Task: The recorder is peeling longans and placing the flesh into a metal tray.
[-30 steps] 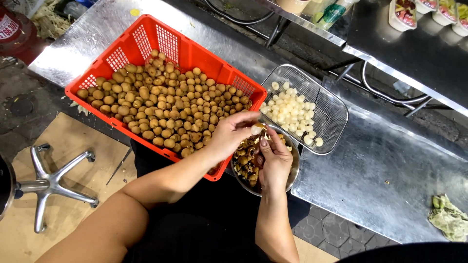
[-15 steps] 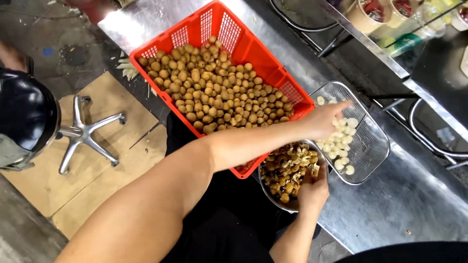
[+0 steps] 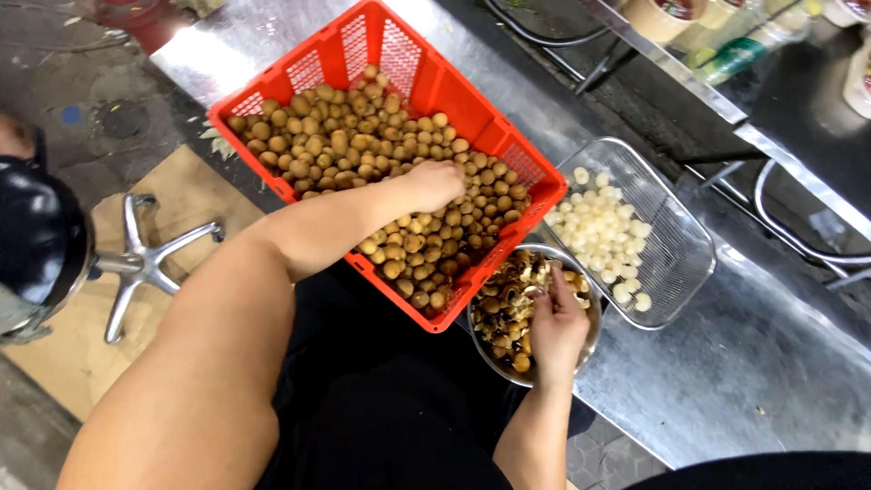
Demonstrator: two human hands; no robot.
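Note:
A red plastic crate [image 3: 426, 82] full of small round brown fruits [image 3: 363, 154] rests on a steel table edge. My left hand [image 3: 434, 185] reaches into the crate, fingers curled down on the fruits near its right side; what it grips is hidden. My right hand [image 3: 556, 327] hovers over a round metal bowl [image 3: 590, 349] of brown peels and seeds, fingers pinched around a small tool or piece that I cannot make out. Right of the bowl, a wire mesh basket [image 3: 676, 245] holds peeled white fruits [image 3: 603, 231].
The steel table [image 3: 753, 372] runs diagonally to the lower right. A chair's star base [image 3: 145, 259] stands on cardboard at the left, beside a dark round seat [image 3: 36, 245]. Cups and bottles [image 3: 726, 45] sit on a raised shelf at the top right.
My left hand moved from the bowl to the wire basket, then back left into the red crate. My right hand stayed over the bowl. The camera shifted.

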